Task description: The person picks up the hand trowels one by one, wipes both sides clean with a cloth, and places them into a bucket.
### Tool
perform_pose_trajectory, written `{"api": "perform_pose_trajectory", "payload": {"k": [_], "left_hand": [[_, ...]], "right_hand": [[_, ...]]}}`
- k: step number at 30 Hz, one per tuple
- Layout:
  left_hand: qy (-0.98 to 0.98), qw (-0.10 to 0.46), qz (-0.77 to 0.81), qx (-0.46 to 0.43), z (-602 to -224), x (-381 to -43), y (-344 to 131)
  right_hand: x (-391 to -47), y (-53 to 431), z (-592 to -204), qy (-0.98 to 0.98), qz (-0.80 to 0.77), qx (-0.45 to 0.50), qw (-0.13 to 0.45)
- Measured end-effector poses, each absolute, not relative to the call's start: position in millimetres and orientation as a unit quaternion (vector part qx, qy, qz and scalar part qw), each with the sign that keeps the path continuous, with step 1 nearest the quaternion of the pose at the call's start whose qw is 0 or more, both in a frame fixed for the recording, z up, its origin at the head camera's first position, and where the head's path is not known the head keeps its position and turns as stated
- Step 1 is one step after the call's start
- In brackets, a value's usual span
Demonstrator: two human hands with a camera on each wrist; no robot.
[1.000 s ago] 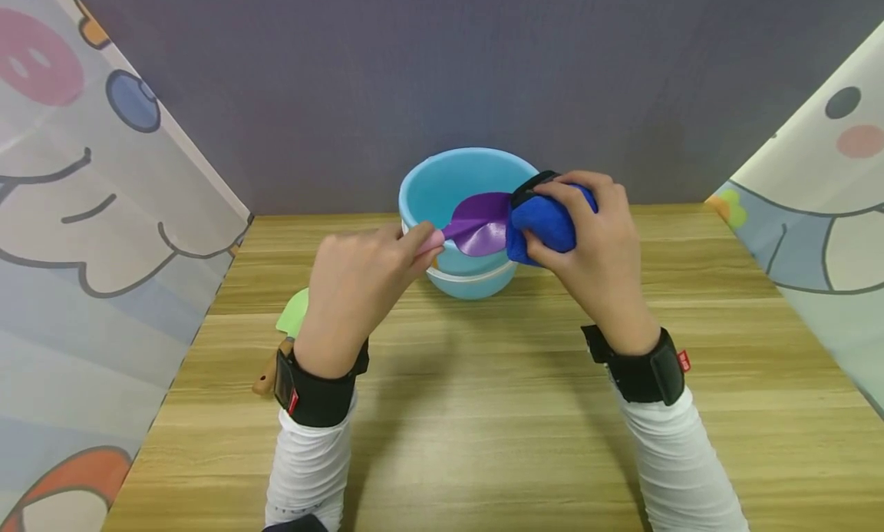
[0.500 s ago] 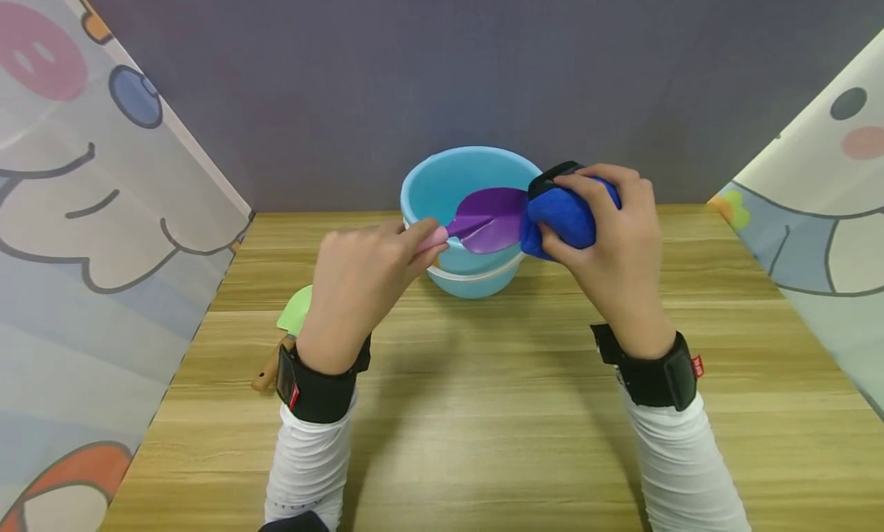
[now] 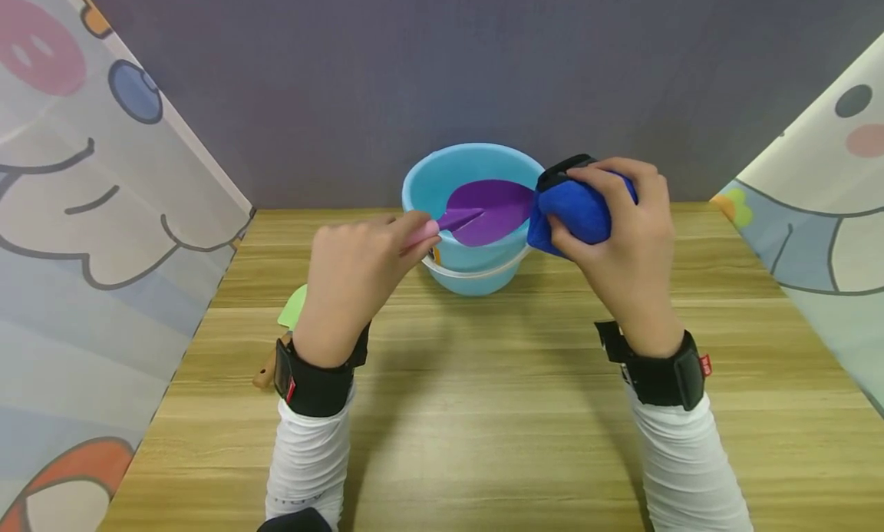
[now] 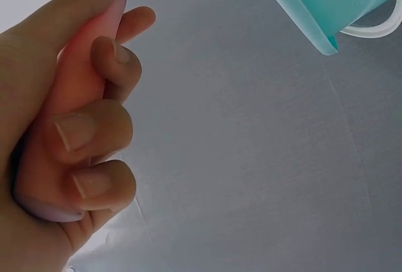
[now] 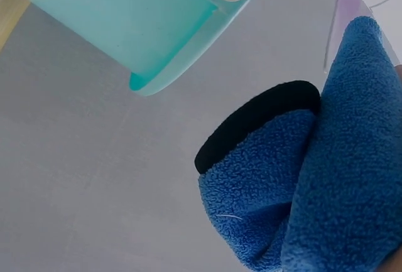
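Note:
My left hand [image 3: 355, 279] grips the pink handle [image 4: 81, 83] of a purple spatula [image 3: 493, 209], fingers wrapped round it in the left wrist view. The broad blade points right and overlaps the bucket in the head view. In my right hand [image 3: 625, 240] is a bunched blue towelling cloth [image 3: 580, 209] with a black edge [image 5: 257, 118]. This cloth is right at the blade's tip. Behind both hands stands a light blue bucket [image 3: 476, 286] with a white handle, its opening partly hidden by the blade.
A green spatula [image 3: 292, 308] with a wooden handle lies on the wooden table [image 3: 483, 424], partly hidden by my left forearm. A grey wall [image 3: 442, 64] rises behind the bucket, and printed panels [image 3: 801, 209] flank the table.
My right hand and the cloth have moved right and slightly up, along to the tip of the blade. The purple blade has turned to show more of its face; my left hand shifted only slightly.

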State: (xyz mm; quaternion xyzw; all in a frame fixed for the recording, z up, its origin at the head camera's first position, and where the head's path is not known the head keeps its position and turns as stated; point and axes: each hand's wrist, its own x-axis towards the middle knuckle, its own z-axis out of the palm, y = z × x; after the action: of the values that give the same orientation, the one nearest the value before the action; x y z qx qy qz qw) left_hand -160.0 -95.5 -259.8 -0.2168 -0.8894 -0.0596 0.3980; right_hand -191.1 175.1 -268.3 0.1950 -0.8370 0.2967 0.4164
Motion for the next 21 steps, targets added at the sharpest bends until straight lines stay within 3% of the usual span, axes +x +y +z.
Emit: {"api": "perform_pose_trajectory", "payload": {"k": [21], "left_hand": [[-0.9, 0.374, -0.05, -0.217, -261.0, -159.6, -93.2]], "right_hand": [[-181.1, 168.9, -264.7, -0.811, 0.336, 0.218, 0.426]]}}
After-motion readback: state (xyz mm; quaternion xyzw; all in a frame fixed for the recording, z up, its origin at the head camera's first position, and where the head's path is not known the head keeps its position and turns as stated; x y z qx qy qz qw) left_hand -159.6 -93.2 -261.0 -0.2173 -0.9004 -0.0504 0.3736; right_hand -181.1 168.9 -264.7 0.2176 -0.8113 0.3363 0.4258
